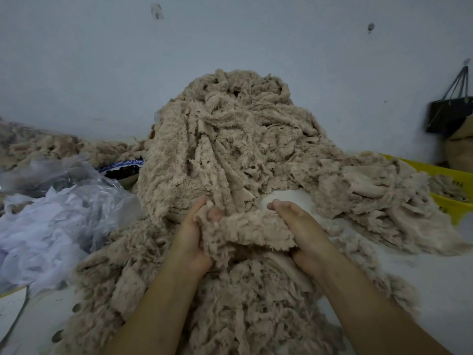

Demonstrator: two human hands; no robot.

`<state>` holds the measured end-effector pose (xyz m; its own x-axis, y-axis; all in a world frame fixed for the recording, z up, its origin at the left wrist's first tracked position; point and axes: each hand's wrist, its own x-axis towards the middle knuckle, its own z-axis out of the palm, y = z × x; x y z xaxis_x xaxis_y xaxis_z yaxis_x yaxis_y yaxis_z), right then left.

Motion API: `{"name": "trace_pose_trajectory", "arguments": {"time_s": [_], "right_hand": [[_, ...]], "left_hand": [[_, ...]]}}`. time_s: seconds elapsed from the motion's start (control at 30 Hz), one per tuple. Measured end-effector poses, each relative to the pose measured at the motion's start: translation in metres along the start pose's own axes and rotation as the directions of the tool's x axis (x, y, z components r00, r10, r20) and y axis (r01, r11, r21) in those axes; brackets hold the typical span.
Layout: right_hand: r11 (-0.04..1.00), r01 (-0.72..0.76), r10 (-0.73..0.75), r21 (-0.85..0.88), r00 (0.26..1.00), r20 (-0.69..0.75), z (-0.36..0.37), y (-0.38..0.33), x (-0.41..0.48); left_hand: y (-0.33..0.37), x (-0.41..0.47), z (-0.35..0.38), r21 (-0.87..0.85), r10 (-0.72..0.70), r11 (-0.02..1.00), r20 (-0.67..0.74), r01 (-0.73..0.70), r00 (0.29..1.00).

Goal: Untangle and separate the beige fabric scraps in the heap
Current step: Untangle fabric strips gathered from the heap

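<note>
Dim workroom corner against a bare, pale wall

A plain blue-grey wall [76, 60] fills the far side, lit flat and weakly with no strong shadows. It carries two small stuck-on fittings, one far left of centre [156, 11] and one further right [371, 27]. At the far right a black bag [448, 116] hangs by its straps from a hook [467, 61], just above a brown sack [460, 149]. A yellow crate [450, 172] stands below them on the right. The near surface is a white tabletop [435, 278]. On the left lies a crumpled clear plastic bag [76, 190] of white shreds, and just behind it a blue-and-white patterned bowl [122, 165] with dark contents.
</note>
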<state>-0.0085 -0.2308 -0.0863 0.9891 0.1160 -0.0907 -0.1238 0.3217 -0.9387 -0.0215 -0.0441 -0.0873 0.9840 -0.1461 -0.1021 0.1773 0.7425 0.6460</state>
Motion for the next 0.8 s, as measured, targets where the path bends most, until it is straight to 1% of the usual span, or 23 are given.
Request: {"name": "trace_pose_trajectory", "arguments": {"time_s": [0.03, 0.07, 0.1, 0.13, 0.17, 0.2, 0.27, 0.3, 0.33, 0.37, 0.4, 0.43, 0.47, 0.5, 0.57, 0.6, 0.63, 0.67, 0.7, 0.73, 0.8], "right_hand": [[1.000, 0.002, -0.003, 0.010, 1.000, 0.009, 0.000, 0.000, 0.000], [1.000, 0.000, 0.000, 0.028, 1.000, 0.023, 0.001, 0.000, 0.000], [0.999, -0.004, 0.003, 0.050, 0.999, 0.036, 0.001, 0.000, 0.000], [0.997, -0.007, 0.003, 0.080, 0.999, 0.046, 0.001, -0.001, 0.000], [0.993, -0.004, -0.002, 0.115, 0.999, 0.050, 0.001, -0.002, -0.001], [0.989, 0.001, -0.009, 0.147, 0.999, 0.051, 0.001, -0.002, -0.001], [0.989, 0.033, -0.042, 0.148, 0.997, 0.059, 0.000, -0.001, -0.002], [0.993, 0.071, -0.077, 0.094, 0.995, 0.065, 0.001, 0.000, -0.002], [0.991, 0.134, -0.135, 0.009, 0.988, 0.076, 0.002, 0.002, -0.002], [0.971, 0.215, -0.205, -0.109, 0.974, 0.094, 0.005, 0.004, -0.004], [0.922, 0.298, -0.274, -0.247, 0.953, 0.125, 0.008, 0.006, -0.005], [0.844, 0.374, -0.329, -0.385, 0.927, 0.181, 0.012, 0.008, -0.006], [0.753, 0.437, -0.359, -0.492, 0.900, 0.249, 0.016, 0.011, -0.008], [0.685, 0.469, -0.350, -0.558, 0.883, 0.313, 0.022, 0.015, -0.009], [0.577, 0.508, -0.305, -0.639, 0.860, 0.409, 0.027, 0.023, -0.010], [0.547, 0.508, -0.287, -0.665, 0.860, 0.421, 0.026, 0.027, -0.008], [0.525, 0.503, -0.277, -0.687, 0.864, 0.420, 0.025, 0.029, -0.004], [0.508, 0.501, -0.283, -0.701, 0.866, 0.413, 0.023, 0.029, -0.001], [0.515, 0.487, -0.297, -0.705, 0.873, 0.386, 0.020, 0.028, 0.001], [0.543, 0.471, -0.307, -0.696, 0.882, 0.358, 0.018, 0.028, 0.003], [0.591, 0.441, -0.289, -0.676, 0.897, 0.333, 0.014, 0.029, 0.003]], "left_hand": [[-0.002, 0.001, 0.001, 0.102, 0.047, 0.994, -0.018, -0.045, 0.999], [-0.005, 0.003, -0.001, 0.335, 0.136, 0.935, -0.029, -0.118, 0.990], [-0.009, 0.001, 0.001, 0.578, 0.216, 0.795, 0.013, -0.184, 0.976], [-0.014, 0.001, 0.003, 0.736, 0.275, 0.626, 0.102, -0.258, 0.956], [-0.019, 0.000, 0.005, 0.815, 0.288, 0.503, 0.158, -0.290, 0.944], [-0.023, 0.002, 0.005, 0.863, 0.265, 0.411, 0.194, -0.292, 0.945], [-0.030, 0.003, 0.005, 0.917, 0.167, 0.266, 0.259, -0.297, 0.951], [-0.031, 0.001, 0.006, 0.921, 0.169, 0.248, 0.266, -0.302, 0.949], [-0.031, 0.001, 0.005, 0.924, 0.225, 0.238, 0.247, -0.299, 0.943], [-0.030, 0.001, 0.006, 0.920, 0.316, 0.292, 0.166, -0.262, 0.934], [-0.028, 0.001, 0.008, 0.880, 0.389, 0.410, 0.069, -0.240, 0.919], [-0.025, 0.002, 0.010, 0.814, 0.411, 0.537, -0.023, -0.222, 0.911], [-0.024, 0.003, 0.012, 0.732, 0.397, 0.646, -0.078, -0.218, 0.914], [-0.024, 0.004, 0.013, 0.661, 0.358, 0.723, -0.107, -0.203, 0.927], [-0.021, 0.003, 0.015, 0.528, 0.263, 0.832, -0.102, -0.171, 0.959], [-0.020, 0.002, 0.014, 0.440, 0.203, 0.886, -0.078, -0.149, 0.976], [-0.018, 0.001, 0.015, 0.357, 0.138, 0.927, -0.036, -0.116, 0.990], [-0.017, -0.001, 0.015, 0.311, 0.086, 0.946, 0.015, -0.087, 0.996], [-0.017, -0.002, 0.017, 0.302, 0.049, 0.951, 0.067, -0.067, 0.997], [-0.019, -0.002, 0.018, 0.331, 0.023, 0.942, 0.099, -0.055, 0.995], [-0.024, -0.003, 0.021, 0.414, -0.001, 0.909, 0.110, -0.045, 0.994]]}}
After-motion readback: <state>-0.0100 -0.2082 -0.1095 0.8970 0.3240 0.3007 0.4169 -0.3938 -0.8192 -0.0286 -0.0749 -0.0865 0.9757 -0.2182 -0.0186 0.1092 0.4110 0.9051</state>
